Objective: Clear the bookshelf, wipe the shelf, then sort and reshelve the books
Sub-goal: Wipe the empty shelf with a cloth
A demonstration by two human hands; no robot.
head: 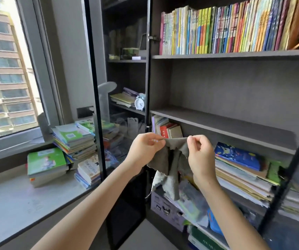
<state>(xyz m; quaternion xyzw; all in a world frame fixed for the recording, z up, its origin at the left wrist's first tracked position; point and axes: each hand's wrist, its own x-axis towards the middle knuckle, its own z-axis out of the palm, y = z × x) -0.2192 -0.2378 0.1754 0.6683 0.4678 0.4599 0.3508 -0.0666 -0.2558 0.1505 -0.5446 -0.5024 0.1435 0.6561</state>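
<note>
**Item:** grey woven wiping cloth [172,157], held in mid-air in front of the dark grey wood-grain bookshelf [235,83], lower than its middle shelf board [217,121]. The upper edge is stretched between both hands. The rest hangs in loose folds, with a paler side showing at the lower left corner.

**Left hand** [143,149]: fingers [155,141] curled, pinching the cloth's upper left edge.

**Right hand** [202,156]: thumb and forefinger pinching the upper right edge, the other fingers curled in.

**Top shelf:** row of thin, brightly coloured books [226,29], upright with spines outward; those at the far right lean.

**Lower shelf:**
- Right: flat pile of large books topped by a blue cover [239,157].
- Left: a few upright red and beige books [170,130].

**Beneath the cloth:** lilac cardboard box with cartoon faces [165,210], holding papers.

**Left of the bookshelf:** black-framed glass cabinet door [98,105], standing open. Behind it is a white twin-bell alarm clock [139,103] on a narrow shelf, just beside flat-lying books.

**Pale grey counter** [9,201] under the window [6,69]: several stacks of books with green covers on top [69,138].
</note>
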